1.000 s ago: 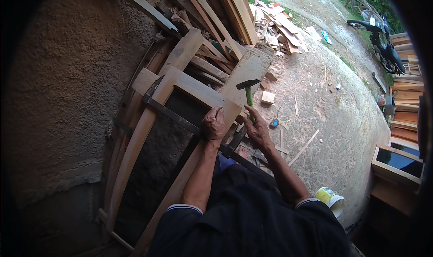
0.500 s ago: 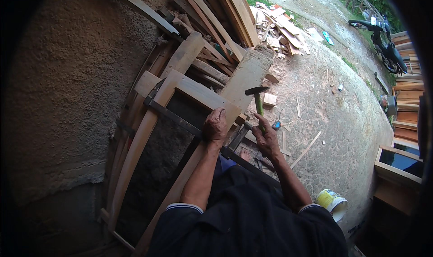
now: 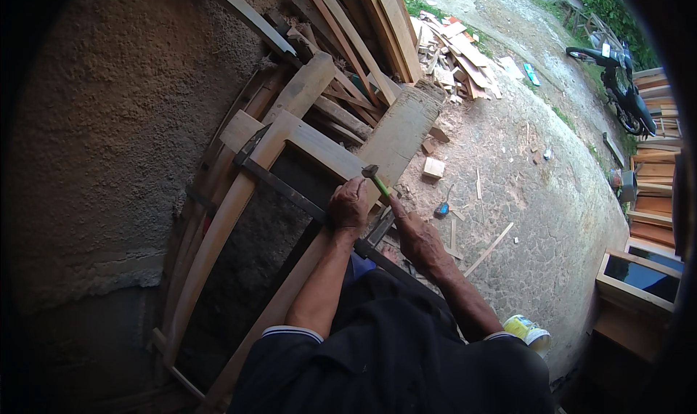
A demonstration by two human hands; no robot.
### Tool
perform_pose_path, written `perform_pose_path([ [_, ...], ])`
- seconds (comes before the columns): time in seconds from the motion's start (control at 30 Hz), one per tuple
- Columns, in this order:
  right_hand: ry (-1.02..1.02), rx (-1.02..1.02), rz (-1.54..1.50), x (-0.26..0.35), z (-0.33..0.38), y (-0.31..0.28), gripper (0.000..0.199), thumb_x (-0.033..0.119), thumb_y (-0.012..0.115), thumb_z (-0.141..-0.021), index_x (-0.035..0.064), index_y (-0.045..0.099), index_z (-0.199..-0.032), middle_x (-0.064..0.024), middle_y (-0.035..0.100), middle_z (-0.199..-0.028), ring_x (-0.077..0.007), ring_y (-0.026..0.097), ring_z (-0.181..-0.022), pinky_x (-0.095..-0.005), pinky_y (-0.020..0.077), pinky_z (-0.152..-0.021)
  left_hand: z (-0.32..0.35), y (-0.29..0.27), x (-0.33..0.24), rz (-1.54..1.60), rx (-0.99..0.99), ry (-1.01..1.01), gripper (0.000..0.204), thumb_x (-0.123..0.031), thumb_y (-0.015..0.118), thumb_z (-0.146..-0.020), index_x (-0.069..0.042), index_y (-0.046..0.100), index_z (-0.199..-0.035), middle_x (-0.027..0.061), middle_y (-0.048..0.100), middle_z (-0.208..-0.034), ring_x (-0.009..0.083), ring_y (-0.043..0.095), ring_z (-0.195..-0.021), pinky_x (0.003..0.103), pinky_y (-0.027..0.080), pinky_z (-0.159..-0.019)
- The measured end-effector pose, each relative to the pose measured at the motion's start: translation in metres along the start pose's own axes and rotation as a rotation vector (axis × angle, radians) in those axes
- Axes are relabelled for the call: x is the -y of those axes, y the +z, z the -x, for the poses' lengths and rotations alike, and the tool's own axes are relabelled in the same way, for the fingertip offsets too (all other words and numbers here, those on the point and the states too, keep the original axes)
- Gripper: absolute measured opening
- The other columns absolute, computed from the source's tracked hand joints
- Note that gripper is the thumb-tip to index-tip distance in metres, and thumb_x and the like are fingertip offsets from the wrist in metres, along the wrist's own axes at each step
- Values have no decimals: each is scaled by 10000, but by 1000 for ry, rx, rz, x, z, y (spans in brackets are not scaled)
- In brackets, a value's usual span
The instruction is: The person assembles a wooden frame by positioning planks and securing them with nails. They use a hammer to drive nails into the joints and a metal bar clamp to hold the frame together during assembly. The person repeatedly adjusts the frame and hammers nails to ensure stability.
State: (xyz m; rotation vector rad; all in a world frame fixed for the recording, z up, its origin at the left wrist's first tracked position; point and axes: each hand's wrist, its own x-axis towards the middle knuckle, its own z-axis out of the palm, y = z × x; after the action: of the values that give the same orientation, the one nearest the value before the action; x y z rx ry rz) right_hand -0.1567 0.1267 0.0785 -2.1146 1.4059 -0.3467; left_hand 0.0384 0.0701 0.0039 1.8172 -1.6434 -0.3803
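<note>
A wooden frame lies tilted before me, with a long dark metal bar clamp across it. My left hand is closed on top of the frame's near right corner. Whatever its fingertips pinch is hidden. In my right hand is a hammer with a green handle, gripped with one finger along the handle. The dark hammer head is down at the frame corner, right beside my left fingertips. Under the frame's far side, a thick worn plank juts out to the right.
Boards lean beyond the frame, next to a rough wall on the left. Scrap wood is heaped farther off. A blue tape measure, a wood block and a white-yellow bucket are on the ground. A motorcycle stands far right.
My right hand has swung the hammer down and left, from raised beside the frame to the corner by my left fingers. The left hand stays in place.
</note>
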Motion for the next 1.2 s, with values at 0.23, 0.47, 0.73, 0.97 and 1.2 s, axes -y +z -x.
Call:
perform_pose_path([
  [0.23, 35, 61, 51, 5, -8, -2, 796, 11, 471, -924, 236, 189, -1634, -233, 598, -827, -407, 638, -691, -510, 514, -642, -2, 1, 0, -2, 24, -41, 165, -200, 600, -964, -103, 714, -1032, 119, 734, -958, 353, 680, -890, 461, 546, -791],
  [0.47, 36, 82, 61, 5, -5, -2, 800, 40, 500, -925, 251, 193, -1632, -223, 595, -820, -405, 632, -678, -511, 506, -631, -4, 2, 3, 83, -11, -95, 188, -244, 585, -981, -131, 724, -1038, 134, 735, -923, 367, 690, -842, 481, 551, -746],
  [0.73, 19, 33, 17, 10, -5, -4, 832, 26, 527, -922, 254, 166, -1635, -215, 579, -818, -399, 622, -706, -514, 493, -641, -126, -9, 19, -95, -62, 130, 253, -337, 609, -982, -108, 707, -938, 126, 722, -845, 357, 702, -833, 477, 558, -725],
  [0.97, -28, 5, 56, 16, -12, -7, 830, -16, 508, -905, 213, 186, -1635, -213, 570, -802, -377, 609, -665, -515, 478, -586, -140, 8, 37, -239, 58, 250, 240, -331, 578, -999, -123, 639, -897, 117, 709, -824, 347, 696, -821, 491, 556, -719],
  [1.2, -83, -121, -30, 18, -13, -6, 775, 32, 464, -934, 210, 181, -1633, -228, 580, -782, -401, 620, -663, -520, 488, -607, -141, 10, 42, -216, 50, 237, 250, -350, 581, -1001, -128, 634, -899, 114, 681, -774, 340, 695, -807, 488, 556, -705],
])
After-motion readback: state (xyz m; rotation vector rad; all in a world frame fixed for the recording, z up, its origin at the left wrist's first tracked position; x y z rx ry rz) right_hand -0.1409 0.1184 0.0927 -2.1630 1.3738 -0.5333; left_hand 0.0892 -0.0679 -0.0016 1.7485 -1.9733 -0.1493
